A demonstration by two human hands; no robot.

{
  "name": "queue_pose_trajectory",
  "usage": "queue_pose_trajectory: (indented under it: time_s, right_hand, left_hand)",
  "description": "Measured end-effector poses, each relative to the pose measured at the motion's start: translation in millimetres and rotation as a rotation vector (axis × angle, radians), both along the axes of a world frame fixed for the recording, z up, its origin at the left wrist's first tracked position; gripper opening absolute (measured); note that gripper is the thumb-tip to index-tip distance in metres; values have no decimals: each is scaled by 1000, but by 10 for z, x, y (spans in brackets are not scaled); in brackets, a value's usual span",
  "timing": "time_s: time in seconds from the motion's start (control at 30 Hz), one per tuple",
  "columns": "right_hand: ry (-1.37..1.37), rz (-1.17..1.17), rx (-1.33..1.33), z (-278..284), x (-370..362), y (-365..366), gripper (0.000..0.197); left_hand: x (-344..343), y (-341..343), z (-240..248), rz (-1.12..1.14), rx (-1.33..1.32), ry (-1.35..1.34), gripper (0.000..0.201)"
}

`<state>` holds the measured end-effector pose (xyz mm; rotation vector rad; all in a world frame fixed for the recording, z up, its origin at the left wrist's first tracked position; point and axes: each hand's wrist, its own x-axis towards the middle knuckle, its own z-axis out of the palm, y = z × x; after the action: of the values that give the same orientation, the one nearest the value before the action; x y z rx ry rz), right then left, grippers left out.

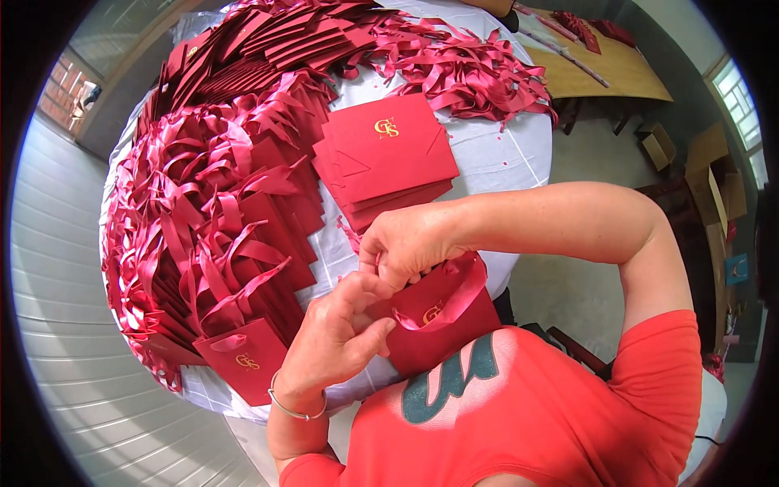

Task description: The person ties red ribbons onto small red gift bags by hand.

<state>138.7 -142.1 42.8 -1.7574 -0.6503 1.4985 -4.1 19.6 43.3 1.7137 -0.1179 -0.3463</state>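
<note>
A red paper gift bag (pixel 479 312) with a gold emblem stands open at the table edge against my body. A pink ribbon handle (pixel 454 302) loops across its near face. My left hand (pixel 345 329) is at the bag's left side, fingers bent at the rim and thumb beside the front. Just beyond it, my right hand (pixel 410 243) reaches over the bag's far edge with its fingers closed in a pinch. What those fingertips hold is hidden. The two hands touch or nearly touch.
Flat red bags (pixel 393 150) lie stacked beyond my right hand. Bags with ribbon handles (pixel 187 219) crowd the left side of the white-covered table (pixel 519 158). Folded red bags (pixel 276 49) and loose pink ribbons (pixel 471 73) lie at the back. Cardboard boxes (pixel 714 178) stand at right.
</note>
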Motion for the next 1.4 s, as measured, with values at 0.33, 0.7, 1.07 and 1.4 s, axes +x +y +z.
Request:
queue_pose_trajectory:
  time_s: [0.33, 0.7, 1.07, 1.4]
  right_hand:
    - [-597, -255, 468, -316, 65, -31, 16]
    - [-1216, -437, 698, -378, 357, 44, 14]
    - [-1200, -504, 671, -406, 340, -43, 18]
    - [-940, -534, 365, -307, -109, -756, 16]
  left_hand:
    - [29, -126, 18, -14, 190, -33, 15]
    - [60, -124, -29, 32, 154, 19, 31]
    - [59, -123, -123, 23, 278, -56, 25]
    - [-45, -148, -147, 67, 759, -358, 25]
